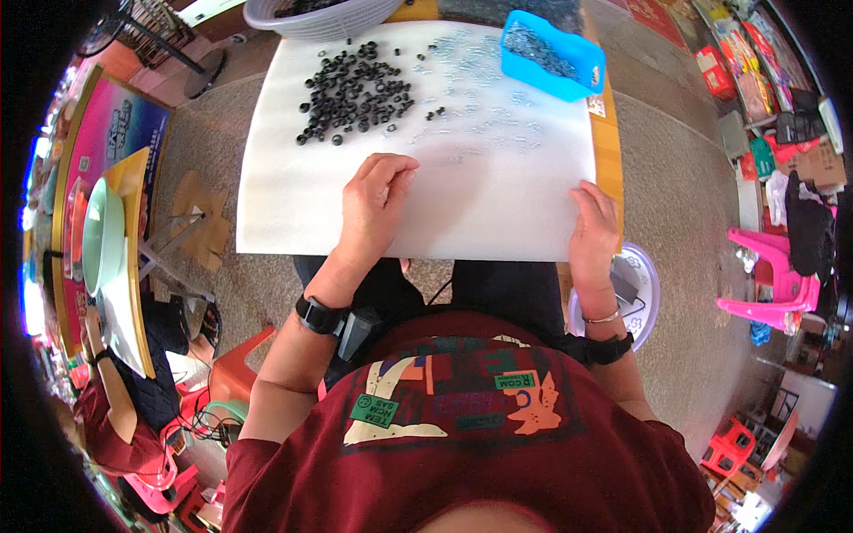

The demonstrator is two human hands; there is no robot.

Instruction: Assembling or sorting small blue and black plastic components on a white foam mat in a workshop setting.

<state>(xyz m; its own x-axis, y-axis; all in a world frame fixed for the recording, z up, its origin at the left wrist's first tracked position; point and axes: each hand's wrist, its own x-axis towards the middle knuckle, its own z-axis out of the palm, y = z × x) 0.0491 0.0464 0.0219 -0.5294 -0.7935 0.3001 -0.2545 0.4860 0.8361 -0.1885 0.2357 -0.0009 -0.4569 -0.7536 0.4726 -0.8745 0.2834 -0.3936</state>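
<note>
A white sheet (409, 195) covers the table in front of me. My left hand (378, 200) is over its near middle, thumb and fingers drawn together; anything between the fingertips is hidden. At the sheet's right edge is my right hand (593, 233), its fingers bent and close together, and I cannot make out what they hold, if anything. Beyond my left hand lies a spread of small black ring-like parts (360, 93). Small clear pieces (480, 98) are scattered to the right of them, with a few black parts in between.
A blue plastic tray (582, 83) of small clear pieces stands at the far right, and a grey basket (324, 22) with black parts at the far left. Below the table's right side is a white-purple basin (647, 298). Another person (120, 409) sits at a side table on the left.
</note>
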